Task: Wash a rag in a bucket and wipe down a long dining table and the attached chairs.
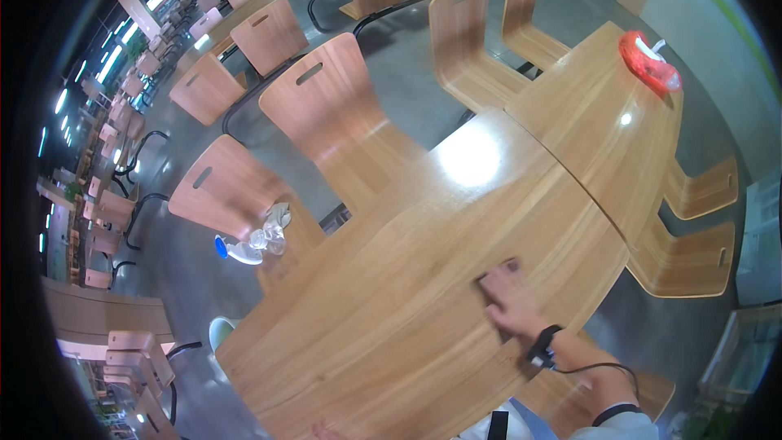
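My right hand (510,296), with a black strap and cable at the wrist, lies palm down on the wooden tabletop (379,293). Beneath its fingers is a dark, flat cloth or pad (487,288), blurred and mostly covered by the hand. Of my left hand (327,432) only a blurred bit shows at the bottom edge, over the near side of the table; whether it holds anything is hidden.
A clear plastic bottle (276,241) with white and blue parts lies on a chair (226,186), beside a crumpled grey cloth (278,214). On the adjoining table (586,98) rests a red plastic package (647,64). A pale bin (221,331) stands by the table's left corner.
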### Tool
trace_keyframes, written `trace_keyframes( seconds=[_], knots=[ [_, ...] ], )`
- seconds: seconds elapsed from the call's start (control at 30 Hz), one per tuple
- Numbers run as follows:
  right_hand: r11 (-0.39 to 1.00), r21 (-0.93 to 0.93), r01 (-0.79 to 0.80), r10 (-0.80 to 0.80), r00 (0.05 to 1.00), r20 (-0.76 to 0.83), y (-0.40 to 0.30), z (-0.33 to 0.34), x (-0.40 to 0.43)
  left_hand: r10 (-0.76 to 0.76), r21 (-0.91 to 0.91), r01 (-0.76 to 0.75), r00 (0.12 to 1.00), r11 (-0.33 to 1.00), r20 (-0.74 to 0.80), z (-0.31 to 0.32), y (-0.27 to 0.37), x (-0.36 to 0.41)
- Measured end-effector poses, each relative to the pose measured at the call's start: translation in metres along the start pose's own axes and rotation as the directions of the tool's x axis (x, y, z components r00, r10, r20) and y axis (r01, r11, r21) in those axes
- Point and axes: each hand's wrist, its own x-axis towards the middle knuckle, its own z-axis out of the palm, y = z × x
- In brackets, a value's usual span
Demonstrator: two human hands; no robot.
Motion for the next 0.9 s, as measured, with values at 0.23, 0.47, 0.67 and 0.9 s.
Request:
trace_keyframes(
  seconds=[0.23,0.47,0.67,0.9],
  knots=[
    [0.865,-0.240,-0.440,0.311,0.846,-0.433,0.145,-0.053,0.032,-0.198,0.060,0.194,0.977,0.979,0.076,0.014,-0.030,0.000],
    [0.695,-0.265,-0.668,0.509,0.718,-0.475,0.209,-0.064,0.143,0.019,0.393,-0.053,0.996,0.918,0.088,0.024,-0.052,-0.004],
    [0.784,-0.285,-0.551,0.385,0.792,-0.474,0.219,-0.073,0.234,-0.279,0.530,0.179,0.954,0.829,0.114,0.030,-0.044,0.011],
    [0.904,-0.359,-0.232,0.088,0.922,-0.377,0.208,-0.081,0.279,-0.223,0.466,0.247,0.969,0.849,-0.108,0.025,-0.001,0.019]
  ],
)
